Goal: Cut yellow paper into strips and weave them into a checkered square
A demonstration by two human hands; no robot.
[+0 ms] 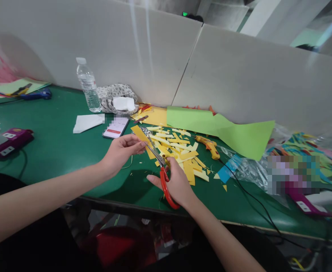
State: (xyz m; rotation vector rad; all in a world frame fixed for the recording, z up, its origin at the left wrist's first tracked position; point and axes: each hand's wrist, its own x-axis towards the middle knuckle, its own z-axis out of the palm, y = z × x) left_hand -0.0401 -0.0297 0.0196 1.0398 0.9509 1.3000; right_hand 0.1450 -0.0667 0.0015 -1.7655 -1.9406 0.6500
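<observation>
On the near side of the pile of yellow strips [193, 155], my right hand [179, 181] grips the red-handled scissors [163, 179], their blades pointing up over the pile's left edge. At that same edge my left hand [126, 149] pinches a yellow strip [138, 133] narrowly between thumb and fingers, right by the blades; I can't tell if they are biting into it.

The front edge of the green tabletop [58, 151] runs just nearer than the pile, below my hands. I have elbow room left of the pile; on its right, a black cord [251, 198] slants across.

I count two purple power strips, one far left of the pile [10, 141] and one right [307, 206]; one yellow glue gun [208, 145] just right; one phone [117, 127] left; and, beyond it, one green sheet [234, 132], one bottle [89, 88] and two wall panels [106, 45]. The piled strips overlap too much to count.
</observation>
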